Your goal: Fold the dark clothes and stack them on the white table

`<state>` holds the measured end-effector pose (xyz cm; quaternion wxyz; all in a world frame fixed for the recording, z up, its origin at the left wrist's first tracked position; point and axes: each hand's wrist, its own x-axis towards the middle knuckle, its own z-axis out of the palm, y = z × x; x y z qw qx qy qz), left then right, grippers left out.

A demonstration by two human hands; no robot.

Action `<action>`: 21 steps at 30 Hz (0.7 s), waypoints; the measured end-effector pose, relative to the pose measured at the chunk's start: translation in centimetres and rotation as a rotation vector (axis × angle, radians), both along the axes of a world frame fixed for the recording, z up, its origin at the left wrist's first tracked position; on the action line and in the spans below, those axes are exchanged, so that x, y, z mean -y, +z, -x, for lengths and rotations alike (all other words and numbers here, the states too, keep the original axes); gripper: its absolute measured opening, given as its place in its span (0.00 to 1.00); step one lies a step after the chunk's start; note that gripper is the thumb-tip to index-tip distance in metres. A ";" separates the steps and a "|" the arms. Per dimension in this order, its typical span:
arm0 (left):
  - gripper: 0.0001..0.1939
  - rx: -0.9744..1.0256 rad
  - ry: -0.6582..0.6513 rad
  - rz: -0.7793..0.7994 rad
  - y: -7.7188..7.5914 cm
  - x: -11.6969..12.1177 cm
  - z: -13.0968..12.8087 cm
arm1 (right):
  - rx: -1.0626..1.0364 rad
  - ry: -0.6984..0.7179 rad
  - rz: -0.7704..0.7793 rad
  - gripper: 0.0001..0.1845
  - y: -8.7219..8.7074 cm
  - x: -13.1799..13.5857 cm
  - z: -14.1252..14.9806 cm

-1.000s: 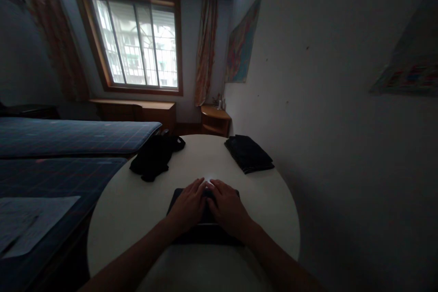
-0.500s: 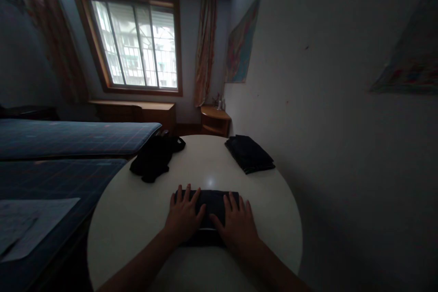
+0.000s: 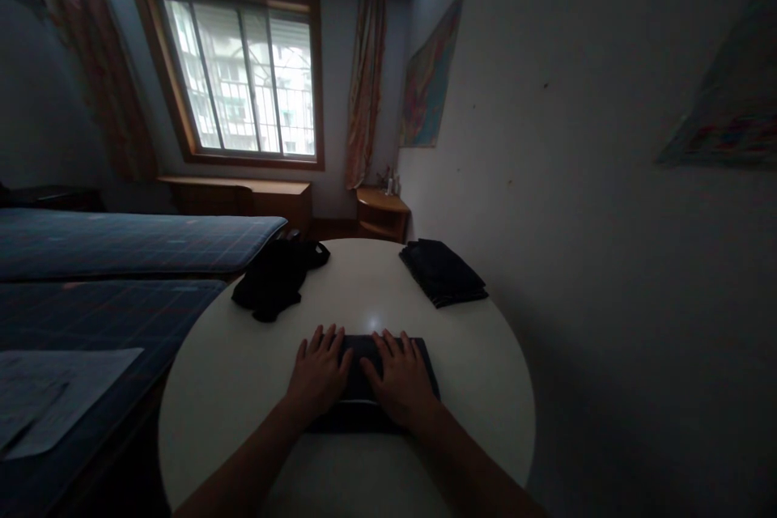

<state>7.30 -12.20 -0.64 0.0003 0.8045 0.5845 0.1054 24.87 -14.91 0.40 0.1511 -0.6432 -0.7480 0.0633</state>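
A dark folded garment lies flat near the front of the round white table, with a thin pale line across it. On its left part rests my left hand, palm down with the fingers spread. My right hand lies flat on the garment's right half, its fingers apart. The two thumbs point toward each other, with a strip of dark cloth between them. What kind of garment it is, I cannot tell in the dim light.
A crumpled black garment sits at the table's back left edge. Dark folded clothes are stacked at the back right. Left of the table are beds with blue checked mattresses and a paper sheet. A wall runs along the right.
Both hands have slid left over the garment, the right one more. More of the garment's right edge now shows. The other clothes have stayed in place.
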 end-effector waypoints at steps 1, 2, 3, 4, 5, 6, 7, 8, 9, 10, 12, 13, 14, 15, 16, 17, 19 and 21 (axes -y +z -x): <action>0.25 0.009 0.015 0.002 0.0 -0.1 0.1 | 0.004 -0.026 -0.009 0.37 -0.1 0.0 -0.3; 0.26 0.021 0.037 0.005 -0.1 -0.2 0.3 | 0.007 -0.058 -0.017 0.37 -0.1 0.0 -0.6; 0.27 0.033 0.059 0.009 -0.3 -0.4 0.4 | 0.008 -0.087 -0.023 0.36 -0.1 -0.1 -0.9; 0.27 0.046 0.082 0.012 -0.4 -0.5 0.5 | 0.005 -0.112 -0.027 0.35 0.0 -0.2 -1.2; 0.28 0.062 0.106 0.012 -0.6 -0.7 0.6 | -0.002 -0.130 -0.030 0.33 0.1 -0.3 -1.5; 0.29 0.081 0.124 0.011 -0.9 -0.9 0.8 | -0.014 -0.137 -0.034 0.32 0.2 -0.5 -1.8; 0.29 0.105 0.136 0.006 -1.0 -1.1 1.1 | -0.027 -0.135 -0.039 0.30 0.3 -0.7 -2.2; 0.29 0.134 0.138 -0.008 -1.2 -1.3 1.4 | -0.040 -0.131 -0.046 0.29 0.5 -1.0 -2.6; 0.28 0.168 0.129 -0.027 -1.3 -1.6 1.8 | -0.053 -0.129 -0.054 0.27 0.6 -1.3 -3.1; 0.26 0.208 0.109 -0.049 -1.4 -2.0 2.3 | -0.066 -0.138 -0.061 0.26 0.7 -1.6 -3.7; 0.22 0.286 0.059 -0.088 -1.4 -2.7 3.2 | -0.083 -0.175 -0.072 0.24 0.7 -2.2 -5.0; 0.20 0.316 0.041 -0.100 -1.3 -3.0 3.7 | -0.088 -0.198 -0.074 0.23 0.6 -2.5 -5.6; 0.19 0.338 0.031 -0.105 -1.2 -3.3 4.1 | -0.091 -0.217 -0.075 0.21 0.5 -2.8 -6.2; 0.19 0.351 0.031 -0.103 -1.1 -3.6 4.4 | -0.092 -0.230 -0.075 0.19 0.4 -3.0 -6.7; 0.18 0.358 0.038 -0.099 -1.1 -3.8 4.6 | -0.095 -0.237 -0.075 0.18 0.2 -3.2 -7.1; 0.18 0.363 0.043 -0.095 -1.0 -3.9 4.8 | -0.099 -0.239 -0.076 0.17 0.1 -3.4 -7.3; 0.16 0.377 0.044 -0.087 -0.9 -4.1 4.9 | -0.122 -0.236 -0.070 0.16 -0.2 -3.6 -7.6; 0.14 0.395 0.040 -0.080 -0.9 -4.2 4.8 | -0.160 -0.227 -0.048 0.15 -0.2 -3.8 -7.6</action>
